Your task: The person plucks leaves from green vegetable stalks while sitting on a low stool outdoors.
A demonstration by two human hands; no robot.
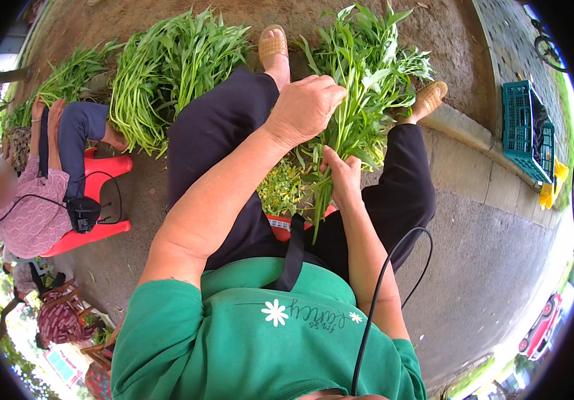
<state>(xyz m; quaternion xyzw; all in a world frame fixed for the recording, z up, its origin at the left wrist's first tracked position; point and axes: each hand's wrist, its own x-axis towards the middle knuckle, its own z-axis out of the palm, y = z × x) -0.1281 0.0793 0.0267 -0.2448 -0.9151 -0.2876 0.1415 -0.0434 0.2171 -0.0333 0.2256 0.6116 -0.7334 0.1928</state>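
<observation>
**Over the leafy heap [387, 47], a bunch [341, 130] in our grasp**

Left of that heap spreads a larger pile of greens [183, 63], apparently laid within reach. Well to the heap's right stands a teal crate [519, 133]. On the heap's near side lie yellowish scraps [279, 188], perhaps kept from mixing. Our right hand [344, 175] wraps the bunch, seemingly steadying it; our left hand [307, 107] has fingertips drawn together alongside, whether pinching a stem we cannot tell.

- Bright, diffuse daylight; soft shadows
- White glare along the right rim
- Centre crisp; smudged blur at far left
- Fisheye bending, black corners
</observation>
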